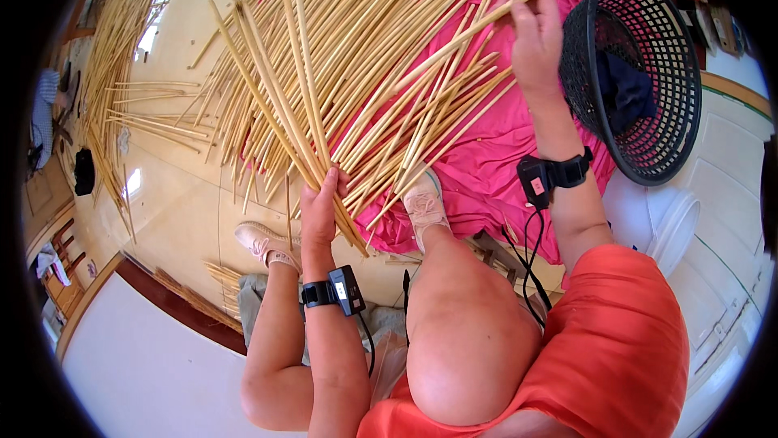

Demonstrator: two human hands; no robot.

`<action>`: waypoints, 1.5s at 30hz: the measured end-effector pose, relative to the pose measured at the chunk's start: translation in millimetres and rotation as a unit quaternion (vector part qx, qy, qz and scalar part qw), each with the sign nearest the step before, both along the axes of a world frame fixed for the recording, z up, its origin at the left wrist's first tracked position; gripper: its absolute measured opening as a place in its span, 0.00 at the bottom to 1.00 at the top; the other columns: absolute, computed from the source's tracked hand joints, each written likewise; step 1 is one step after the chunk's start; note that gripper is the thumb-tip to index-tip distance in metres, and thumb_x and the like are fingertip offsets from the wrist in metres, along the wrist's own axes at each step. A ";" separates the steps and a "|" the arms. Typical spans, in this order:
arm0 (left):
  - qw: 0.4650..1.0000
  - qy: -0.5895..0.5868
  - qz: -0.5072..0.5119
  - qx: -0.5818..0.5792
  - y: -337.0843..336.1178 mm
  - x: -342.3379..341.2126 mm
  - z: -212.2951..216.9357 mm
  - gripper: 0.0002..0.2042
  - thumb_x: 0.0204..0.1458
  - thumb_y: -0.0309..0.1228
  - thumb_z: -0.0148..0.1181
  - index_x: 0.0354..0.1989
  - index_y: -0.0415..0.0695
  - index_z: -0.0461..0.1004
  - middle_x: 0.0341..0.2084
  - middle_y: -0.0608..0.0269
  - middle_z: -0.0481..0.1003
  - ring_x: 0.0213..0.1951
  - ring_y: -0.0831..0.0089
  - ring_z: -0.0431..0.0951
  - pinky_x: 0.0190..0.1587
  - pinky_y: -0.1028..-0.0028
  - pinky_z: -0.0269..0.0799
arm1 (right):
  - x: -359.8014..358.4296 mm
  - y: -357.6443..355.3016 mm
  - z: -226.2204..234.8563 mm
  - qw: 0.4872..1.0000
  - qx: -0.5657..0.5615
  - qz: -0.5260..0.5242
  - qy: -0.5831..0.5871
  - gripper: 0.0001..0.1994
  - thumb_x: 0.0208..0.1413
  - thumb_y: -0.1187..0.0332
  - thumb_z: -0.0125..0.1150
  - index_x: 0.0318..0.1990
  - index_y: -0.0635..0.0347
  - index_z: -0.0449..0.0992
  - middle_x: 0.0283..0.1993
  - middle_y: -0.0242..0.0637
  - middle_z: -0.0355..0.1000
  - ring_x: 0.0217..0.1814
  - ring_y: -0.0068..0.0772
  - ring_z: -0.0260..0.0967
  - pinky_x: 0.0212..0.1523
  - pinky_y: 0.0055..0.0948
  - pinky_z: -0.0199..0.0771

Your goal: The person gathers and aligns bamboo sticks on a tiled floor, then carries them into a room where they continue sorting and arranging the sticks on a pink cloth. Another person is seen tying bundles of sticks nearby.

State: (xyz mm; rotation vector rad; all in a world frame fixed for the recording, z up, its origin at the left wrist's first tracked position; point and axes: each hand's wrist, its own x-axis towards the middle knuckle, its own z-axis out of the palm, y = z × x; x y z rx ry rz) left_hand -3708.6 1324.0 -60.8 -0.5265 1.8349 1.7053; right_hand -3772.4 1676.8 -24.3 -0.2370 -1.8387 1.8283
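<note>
My left hand (322, 205) is closed around the lower part of a small bunch of pale peeled sticks (271, 110), which fan out upward and away from me. Raised at the upper right, my right hand (537, 42) pinches one long pale stick (462, 39) between thumb and fingers. That stick slants from the top right down toward the middle, above the others. Beneath both hands lies a big heap of similar sticks (348, 41), roughly aligned, on a bright pink cloth (482, 142). Where the lower end of the single stick rests, I cannot tell.
A black plastic mesh basket (577, 61) with dark blue cloth (624, 96) inside stands tilted beside my right forearm. Near my right elbow is a white bucket (679, 231). More sticks (101, 89) lie along the left floor. Black cables (531, 264) hang from the wrist devices.
</note>
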 end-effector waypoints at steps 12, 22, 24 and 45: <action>0.995 0.034 -0.095 -0.019 22.6 -14.6 19.4 0.10 0.58 0.29 0.49 0.40 0.35 0.72 0.34 0.58 0.76 0.37 0.75 0.75 0.43 0.76 0.70 | 14.3 -71.9 -12.1 0.948 -0.189 0.196 -0.166 0.08 0.59 0.71 0.50 0.43 0.64 0.67 0.34 0.35 0.70 0.32 0.25 0.71 0.31 0.23 0.75; 0.986 -0.064 -0.152 0.000 16.7 9.5 8.3 0.10 0.56 0.33 0.52 0.30 0.38 0.72 0.20 0.67 0.70 0.23 0.81 0.67 0.25 0.80 0.62 | 28.9 -90.9 -61.3 0.918 -0.234 0.203 -0.249 0.08 0.60 0.69 0.50 0.43 0.63 0.68 0.33 0.33 0.71 0.32 0.24 0.71 0.32 0.24 0.75; 0.982 -0.071 -0.172 0.011 15.9 9.1 8.9 0.10 0.56 0.32 0.52 0.32 0.37 0.73 0.22 0.65 0.72 0.24 0.80 0.70 0.27 0.79 0.65 | 29.4 -91.1 -64.5 0.906 -0.229 0.222 -0.279 0.11 0.59 0.65 0.52 0.44 0.63 0.68 0.34 0.33 0.71 0.33 0.24 0.72 0.33 0.24 0.75; 0.894 -0.273 -0.226 0.274 20.6 10.6 9.8 0.20 0.58 0.31 0.47 0.56 0.33 0.61 0.50 0.49 0.70 0.43 0.67 0.75 0.47 0.69 0.72 | 49.2 -126.2 -83.1 0.690 -0.568 0.344 -0.287 0.25 0.57 0.68 0.53 0.62 0.57 0.57 0.53 0.45 0.67 0.54 0.38 0.68 0.54 0.34 0.71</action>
